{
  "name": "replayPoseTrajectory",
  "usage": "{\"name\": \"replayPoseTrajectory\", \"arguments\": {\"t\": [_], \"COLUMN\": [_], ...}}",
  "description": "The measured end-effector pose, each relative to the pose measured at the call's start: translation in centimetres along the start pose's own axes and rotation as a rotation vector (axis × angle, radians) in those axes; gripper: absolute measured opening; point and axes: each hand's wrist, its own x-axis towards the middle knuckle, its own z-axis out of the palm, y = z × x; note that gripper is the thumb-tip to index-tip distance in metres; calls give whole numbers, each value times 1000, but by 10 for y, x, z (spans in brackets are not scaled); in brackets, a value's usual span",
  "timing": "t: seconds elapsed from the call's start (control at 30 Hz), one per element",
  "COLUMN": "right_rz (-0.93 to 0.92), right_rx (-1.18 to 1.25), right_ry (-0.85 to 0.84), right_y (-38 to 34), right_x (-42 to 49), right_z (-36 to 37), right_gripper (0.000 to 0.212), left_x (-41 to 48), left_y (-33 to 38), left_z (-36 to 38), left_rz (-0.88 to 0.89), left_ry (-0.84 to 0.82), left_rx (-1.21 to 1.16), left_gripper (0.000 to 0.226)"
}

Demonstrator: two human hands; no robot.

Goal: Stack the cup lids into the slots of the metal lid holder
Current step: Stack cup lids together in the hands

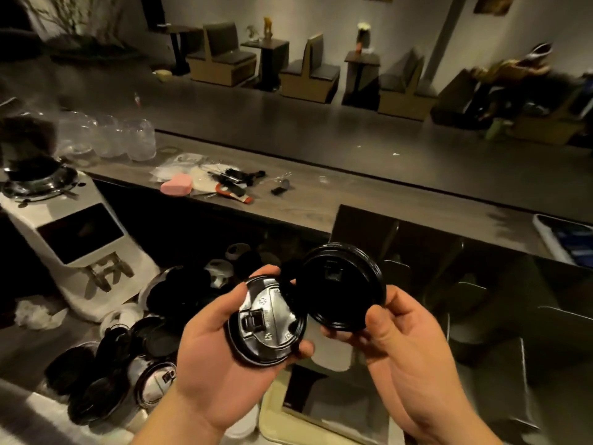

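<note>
My left hand point(211, 358) holds a black cup lid point(266, 322) top side up, its sip flap and embossed marks showing. My right hand point(404, 345) pinches a second black lid point(343, 285) by its lower rim, tilted with its hollow underside toward me. The two lids nearly touch at their edges. Behind and to the right stands the dark metal lid holder point(449, 284) with several upright dividers and slots. A heap of loose black and white lids point(134, 345) lies on the lower counter at the left.
A white coffee grinder point(77, 248) stands at the left. The raised wooden bar point(321, 200) carries clear plastic cups point(109, 136), a pink sponge point(176, 184) and small clutter. A phone point(564, 239) lies at the right. Cream trays point(276, 422) sit below my hands.
</note>
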Motion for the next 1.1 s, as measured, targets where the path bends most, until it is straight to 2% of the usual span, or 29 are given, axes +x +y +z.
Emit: {"name": "replayPoseTrajectory", "arguments": {"t": [0.2, 0.23, 0.3, 0.37, 0.53, 0.63, 0.7, 0.73, 0.77, 0.8, 0.93, 1.1], "right_rz": [-141, -177, -255, -334, -521, -653, -790, -855, -910, -948, -936, -905], "right_rx": [-306, -382, -485, -594, -823, -820, -859, -902, -963, -1034, -1258, -1131], "right_ry": [110, 139, 154, 134, 14, -67, -66, -38, 3, 39, 25, 64], "right_y": [-13, -14, -14, -10, 0, -6, -10, -11, -13, -16, -21, -24], "right_x": [-11, -12, -16, -18, -13, -15, -20, -22, -23, -24, -17, -14], "right_z": [-20, -22, -23, -25, -42, -46, -46, -47, -48, -50, -62, -69], "right_gripper": [61, 59, 40, 29, 35, 26, 21, 20, 20, 20, 17, 21], "left_x": [10, 11, 14, 18, 29, 35, 40, 41, 40, 37, 47, 59], "left_y": [-16, -19, -25, -34, -53, -58, -57, -58, -60, -58, -64, -61], "left_z": [16, 17, 18, 19, 17, 12, 7, 7, 1, -5, -14, -14], "left_rz": [-35, -45, -77, -90, 13, -30, -120, -126, -52, -59, -170, -156], "left_ry": [88, 58, -54, -104, -23, -57, -110, -124, -37, 89, -2, -85], "left_rx": [77, 74, 88, 134, 239, 203, 37, 37, 44, 31, -64, -93], "left_gripper": [71, 71, 67, 67, 86, 91, 73, 61, 55, 54, 57, 55]}}
